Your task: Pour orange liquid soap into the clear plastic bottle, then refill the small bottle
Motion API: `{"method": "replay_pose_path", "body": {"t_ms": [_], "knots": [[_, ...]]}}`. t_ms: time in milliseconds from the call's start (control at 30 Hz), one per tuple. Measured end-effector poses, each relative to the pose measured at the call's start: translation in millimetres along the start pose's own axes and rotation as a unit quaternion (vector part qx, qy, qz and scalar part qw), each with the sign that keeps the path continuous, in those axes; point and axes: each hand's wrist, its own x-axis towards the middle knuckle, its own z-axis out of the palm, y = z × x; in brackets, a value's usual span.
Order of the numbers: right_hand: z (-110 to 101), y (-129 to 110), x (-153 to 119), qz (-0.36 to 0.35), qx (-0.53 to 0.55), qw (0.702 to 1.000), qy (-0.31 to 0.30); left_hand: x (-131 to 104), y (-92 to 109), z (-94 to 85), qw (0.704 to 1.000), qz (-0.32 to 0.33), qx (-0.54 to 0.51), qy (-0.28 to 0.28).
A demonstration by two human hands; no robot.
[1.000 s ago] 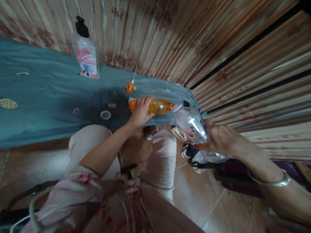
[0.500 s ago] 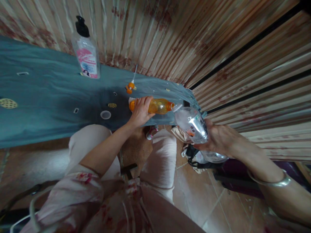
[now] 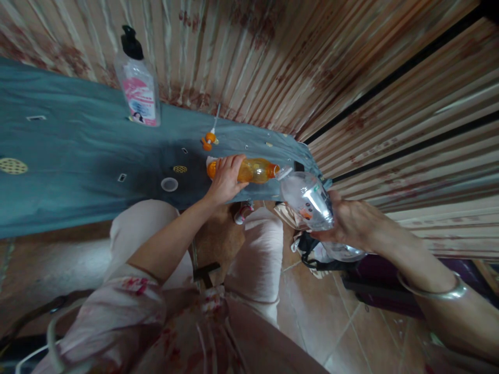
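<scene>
My left hand (image 3: 226, 180) is wrapped round an orange see-through bottle (image 3: 255, 170), tipped so that its uncapped neck points right. In my right hand (image 3: 345, 221) is a large clear plastic bottle (image 3: 306, 200), tilted with its mouth towards the orange bottle's neck. The two mouths meet or nearly touch; I cannot tell which. No flow of liquid can be made out. An orange pump head (image 3: 209, 140) with a thin tube lies on the teal cloth behind the orange bottle. A round white cap (image 3: 169, 184) lies left of my left hand.
A clear pump bottle (image 3: 140, 96) with a black top and pink label stands at the back left on the teal cloth (image 3: 70, 150). Pleated curtains (image 3: 241, 57) hang behind. Below are my knees, the tiled floor (image 3: 312, 311), some bags (image 3: 312, 254) and a dark purple case (image 3: 384, 283).
</scene>
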Motion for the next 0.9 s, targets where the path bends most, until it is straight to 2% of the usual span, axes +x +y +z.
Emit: {"method": "replay_pose_path", "body": {"t_ms": [267, 467, 633, 800, 900], "knots": [[-5, -2, -1, -0.002, -0.004, 1.000, -0.012, 0, 1, -0.3, 1.000, -0.005, -0.003, -0.005], [1, -3, 1, -0.010, 0.014, 1.000, 0.023, 1, 1, -1.8, 1.000, -0.001, -0.006, 0.002], [15, -5, 9, -0.002, 0.091, 0.994, 0.062, 2, -4, -0.1, 1.000, -0.016, -0.002, 0.027], [25, -8, 18, -0.029, 0.170, 0.980, 0.100, 4, -10, 1.0, 0.999, -0.023, 0.005, 0.039], [32, -14, 24, -0.036, 0.202, 0.972, 0.115, 5, -12, -0.4, 0.998, -0.048, 0.001, 0.047]]}}
